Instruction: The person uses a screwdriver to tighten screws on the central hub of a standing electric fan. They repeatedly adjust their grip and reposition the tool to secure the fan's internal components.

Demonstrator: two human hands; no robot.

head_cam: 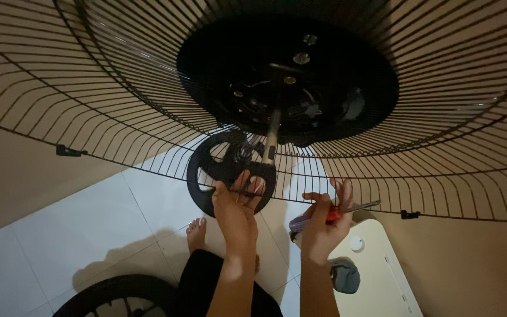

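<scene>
Your left hand (pixel 237 205) is up against the black round plastic hub plate (pixel 230 171) just behind the black wire fan guard (pixel 89 88), fingers curled loosely on the plate's rim, not fully closed. Your right hand (pixel 323 226) is closed around the red-and-purple-handled screwdriver (pixel 330 214), shaft pointing right, away from the fan. The metal motor shaft (pixel 272 134) hangs from the black motor housing (pixel 289 82), just above the plate.

To do it well, I'd say: steady the plate with the left, keep fingers clear of the wires, turn the screwdriver tip toward the work before going in.

Counts: one guard mounted, one second black ring (pixel 118 296) on the white tiled floor (pixel 60 235), one screwdriver, one hub plate, one white small table (pixel 377 270) with one grey cloth (pixel 345 276), two guard clips visible (pixel 68 151). One bare foot (pixel 195 232) below.
</scene>
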